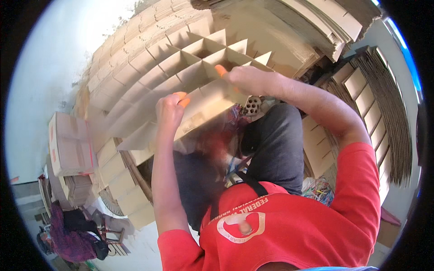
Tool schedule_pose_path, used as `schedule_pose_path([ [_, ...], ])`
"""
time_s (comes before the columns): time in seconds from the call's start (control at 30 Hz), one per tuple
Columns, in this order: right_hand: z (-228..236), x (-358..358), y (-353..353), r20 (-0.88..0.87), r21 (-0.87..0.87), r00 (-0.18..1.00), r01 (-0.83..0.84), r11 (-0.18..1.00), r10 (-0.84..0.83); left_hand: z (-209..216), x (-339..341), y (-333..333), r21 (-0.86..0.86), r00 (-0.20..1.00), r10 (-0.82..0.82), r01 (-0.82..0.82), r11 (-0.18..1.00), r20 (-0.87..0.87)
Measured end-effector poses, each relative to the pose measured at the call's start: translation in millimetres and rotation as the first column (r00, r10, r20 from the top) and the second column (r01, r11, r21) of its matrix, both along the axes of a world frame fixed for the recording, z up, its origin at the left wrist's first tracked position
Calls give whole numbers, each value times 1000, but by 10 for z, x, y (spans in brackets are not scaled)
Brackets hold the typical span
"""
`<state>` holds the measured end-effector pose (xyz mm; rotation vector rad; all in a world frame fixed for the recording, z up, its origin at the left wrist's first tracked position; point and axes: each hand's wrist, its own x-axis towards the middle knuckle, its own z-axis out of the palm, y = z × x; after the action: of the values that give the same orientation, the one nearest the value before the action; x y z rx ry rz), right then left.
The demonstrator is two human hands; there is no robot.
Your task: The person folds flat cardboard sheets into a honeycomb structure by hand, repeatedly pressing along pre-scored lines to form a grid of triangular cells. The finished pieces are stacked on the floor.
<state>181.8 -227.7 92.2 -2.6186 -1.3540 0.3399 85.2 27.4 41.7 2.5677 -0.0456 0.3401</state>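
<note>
In front of me stands a cardboard divider grid (194, 74), its brown strips crossing upright to form open square cells. My left hand (169, 109) is closed at the top edge of the nearest long strip, with orange covering on its fingertips. Farther right, my right hand (247, 80) grips the same side of the grid, its orange-covered thumb and fingers on either side of the cardboard. The near strip (210, 101) slants between both hands. Exactly how the left fingertips meet the cardboard is partly hidden.
Stacked cardboard dividers (135, 58) rise behind the grid. More cardboard sheets (332, 22) lie at the far right, and a tall stack (384, 113) stands right. A closed carton (70, 144) sits left. Another person (74, 230) is at lower left. A perforated brick (253, 105) lies near my knee.
</note>
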Motion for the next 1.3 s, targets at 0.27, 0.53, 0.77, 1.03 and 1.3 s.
schedule_pose_path([
  [0.27, -212, 538, -973, 613, 383, 639, 275, 882, -465, -29, -103, -11, -83, 999, 10, -7, 997, 43],
  [0.53, -399, 865, -1556, 385, 269, 596, 658, 704, -704, -32, -163, 36, -71, 996, 54, -49, 996, 71],
  [0.77, 219, 691, -1480, 318, 750, 533, 364, 552, -784, 23, -223, 85, -86, 993, 89, -83, 993, 79],
  [1.03, 1014, -23, -414, 133, 736, 942, 114, 667, -308, -38, -254, 109, -148, 993, 79, -65, 987, 89],
  [1.3, 653, -12, 114, 64, 665, 987, 67, 744, -146, -85, -254, 144, -72, 987, 45, -34, 997, 151],
])
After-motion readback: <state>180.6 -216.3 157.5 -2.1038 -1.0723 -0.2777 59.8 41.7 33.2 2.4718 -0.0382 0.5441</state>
